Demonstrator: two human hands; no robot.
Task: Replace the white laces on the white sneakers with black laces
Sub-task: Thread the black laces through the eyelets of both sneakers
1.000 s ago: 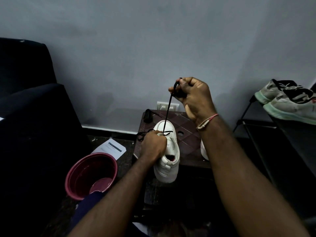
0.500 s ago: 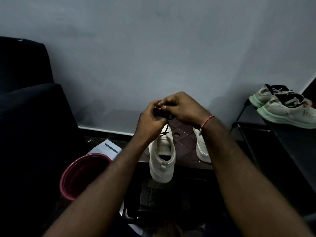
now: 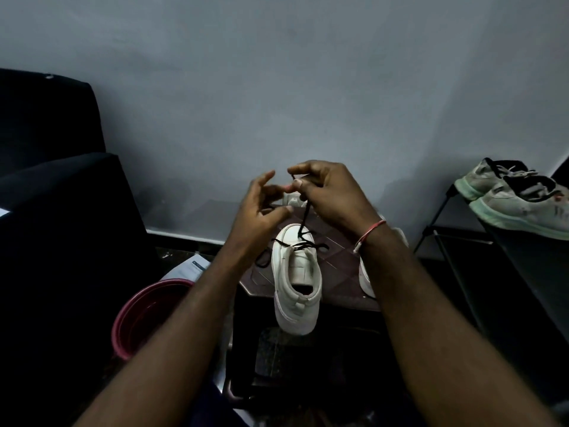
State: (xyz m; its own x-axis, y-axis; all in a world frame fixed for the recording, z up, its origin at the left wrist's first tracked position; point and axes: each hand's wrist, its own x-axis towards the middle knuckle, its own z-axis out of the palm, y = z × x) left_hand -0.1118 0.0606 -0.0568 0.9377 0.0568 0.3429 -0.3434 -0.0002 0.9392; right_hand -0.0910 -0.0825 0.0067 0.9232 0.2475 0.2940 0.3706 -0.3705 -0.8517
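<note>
A white sneaker (image 3: 297,278) stands on a small dark stool (image 3: 341,266), heel toward me. A black lace (image 3: 300,241) crosses its front eyelets, and one end rises from the toe. My right hand (image 3: 329,192) pinches that raised end above the toe. My left hand (image 3: 261,211) hovers just left of it, fingers spread and holding nothing. The lace's other end loops on the stool to the left of the shoe. A second white sneaker (image 3: 366,275) stands to the right, mostly hidden behind my right forearm.
A red plastic tub (image 3: 144,315) sits on the floor at the left, with a paper sheet (image 3: 187,268) behind it. A dark armchair (image 3: 55,211) fills the left side. A black rack (image 3: 462,241) at the right carries pale green sneakers (image 3: 517,198). A wall socket shows behind my hands.
My hands, joined at the lace half a second ago, have parted. The left hand has let go and opened. The right hand still holds the lace end.
</note>
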